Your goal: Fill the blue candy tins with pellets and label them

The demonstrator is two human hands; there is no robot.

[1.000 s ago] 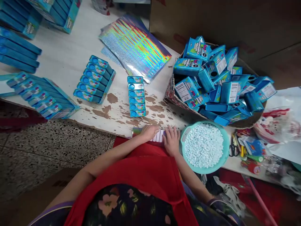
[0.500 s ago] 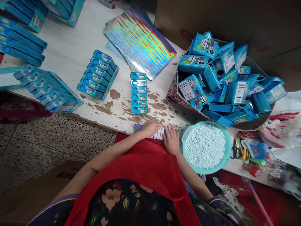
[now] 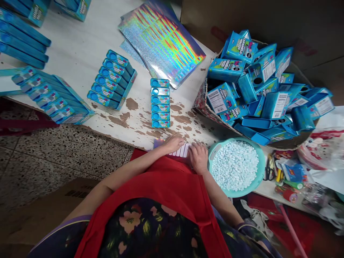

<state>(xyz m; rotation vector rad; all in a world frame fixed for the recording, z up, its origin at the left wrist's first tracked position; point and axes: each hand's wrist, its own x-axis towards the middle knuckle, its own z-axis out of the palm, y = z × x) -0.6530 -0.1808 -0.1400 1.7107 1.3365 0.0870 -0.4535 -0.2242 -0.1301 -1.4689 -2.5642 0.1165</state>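
Note:
At the table's near edge, a small sheet with white strips lies against the red apron. My left hand is over its left part, fingers curled together; whatever is between the fingertips is too small to make out. My right hand grips the sheet's right edge with bent fingers. Just beyond the hands stands a column of small blue candy boxes, seen from their ends. Close to my right hand is a turquoise basin of pale blue-white candies.
A carton heaped with blue boxes stands at the right. Shiny holographic sheets lie at the back. Filled display trays stand on the left. Scissors and plastic bags lie beyond the basin.
The view has shifted slightly. My right hand's fingers have bent and drawn closer together at the sheet's edge. My left hand stays curled over the strips.

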